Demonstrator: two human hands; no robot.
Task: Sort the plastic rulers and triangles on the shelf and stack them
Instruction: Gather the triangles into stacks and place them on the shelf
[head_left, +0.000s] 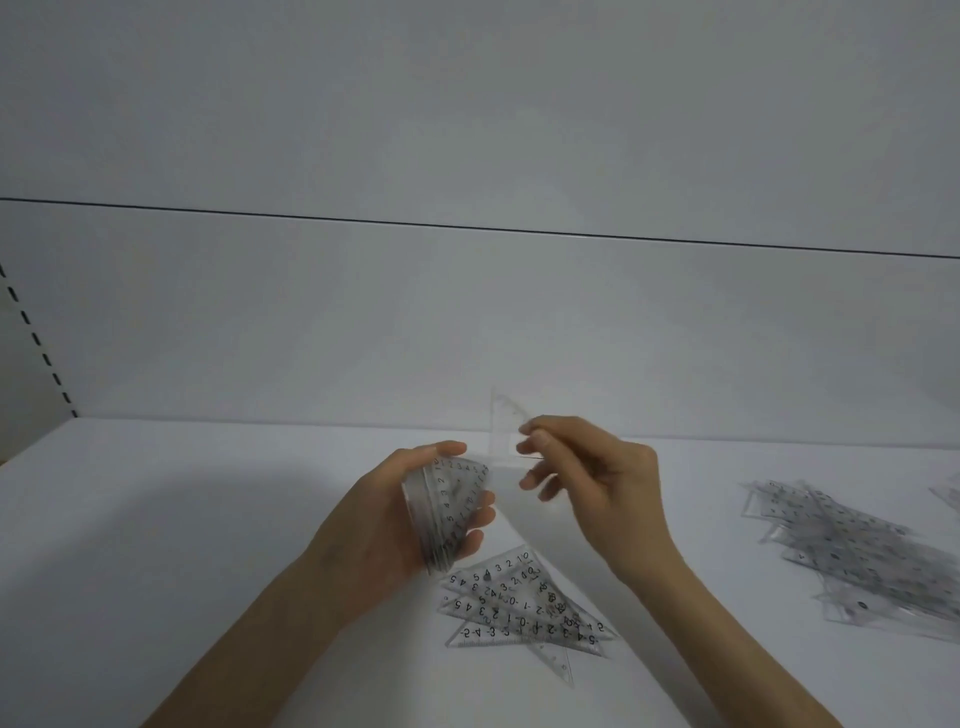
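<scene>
triangle (505, 428), single, clear, upright, pinched at its lower edge between thumb and fingertips of the right hand (597, 483), in the air over the back of the shelf (208, 519). just left of it, the stack (452, 514): many triangles on edge, gripped in the left hand (384, 525), thumb over the top, fingers curled round the near face. hands close together, not touching; a small gap lies between triangle and stack.

step in hand, as i judge it: add the single piece to the stack. to do it well: turn the triangle so its right angle and printed scale match the stack's front piece, lay it flat on that face, then loosen the left fingers just enough to let it in and square the edges. clear plastic is slick; a slack grip could fan the stack.

below the hands, a loose pile (519, 608) of triangles lies flat, overlapping. far right, a heap (857, 556), well apart; pieces too blurred to tell their type.
</scene>
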